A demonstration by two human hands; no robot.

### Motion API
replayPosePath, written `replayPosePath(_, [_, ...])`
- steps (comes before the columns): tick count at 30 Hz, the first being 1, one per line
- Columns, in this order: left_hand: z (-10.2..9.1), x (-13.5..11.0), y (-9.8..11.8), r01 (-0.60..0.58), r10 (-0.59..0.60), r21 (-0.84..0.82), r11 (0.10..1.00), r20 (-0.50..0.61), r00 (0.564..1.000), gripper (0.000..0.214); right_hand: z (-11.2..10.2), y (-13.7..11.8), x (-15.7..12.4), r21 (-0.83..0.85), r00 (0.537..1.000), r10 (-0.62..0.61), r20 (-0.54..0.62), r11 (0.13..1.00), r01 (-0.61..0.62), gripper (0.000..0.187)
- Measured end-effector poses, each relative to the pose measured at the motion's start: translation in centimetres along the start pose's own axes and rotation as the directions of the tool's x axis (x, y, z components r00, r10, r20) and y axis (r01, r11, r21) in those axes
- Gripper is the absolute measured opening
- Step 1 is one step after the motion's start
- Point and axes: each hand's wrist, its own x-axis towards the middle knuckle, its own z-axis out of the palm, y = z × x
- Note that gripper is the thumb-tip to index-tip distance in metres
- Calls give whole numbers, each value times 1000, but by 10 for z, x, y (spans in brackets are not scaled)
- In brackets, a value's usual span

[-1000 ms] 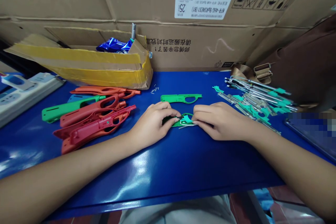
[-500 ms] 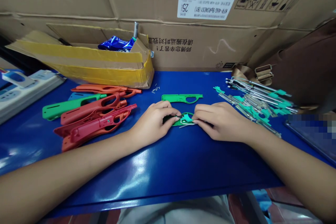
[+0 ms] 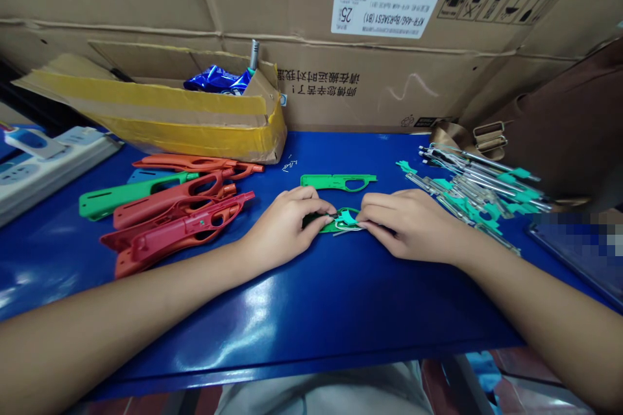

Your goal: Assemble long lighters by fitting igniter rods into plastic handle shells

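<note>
My left hand (image 3: 285, 228) is closed over a green plastic handle shell (image 3: 327, 225) lying on the blue table (image 3: 321, 292). My right hand (image 3: 406, 223) pinches a teal-tipped metal piece (image 3: 346, 219) against that shell, fingertips meeting the left hand's. Most of the shell is hidden under my fingers. A second green handle shell (image 3: 337, 181) lies just behind my hands.
Red and green handle shells (image 3: 168, 214) are piled at the left. Several metal rods with teal ends (image 3: 474, 191) lie at the right. An open taped carton (image 3: 160, 113) and large cardboard boxes (image 3: 370, 32) stand behind. A white power strip (image 3: 34, 165) sits far left.
</note>
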Motion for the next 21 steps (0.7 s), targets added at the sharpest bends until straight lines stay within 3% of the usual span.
replayPosePath(8, [0, -1, 0, 5, -5, 6, 1000, 7, 1000, 12, 1, 0, 1, 11, 1000, 19, -21, 1000, -18, 24])
replayPosePath(21, [1, -2, -1, 2, -2, -6, 1000, 3, 1000, 11, 0, 1, 1, 61, 998, -13, 59, 998, 9, 26])
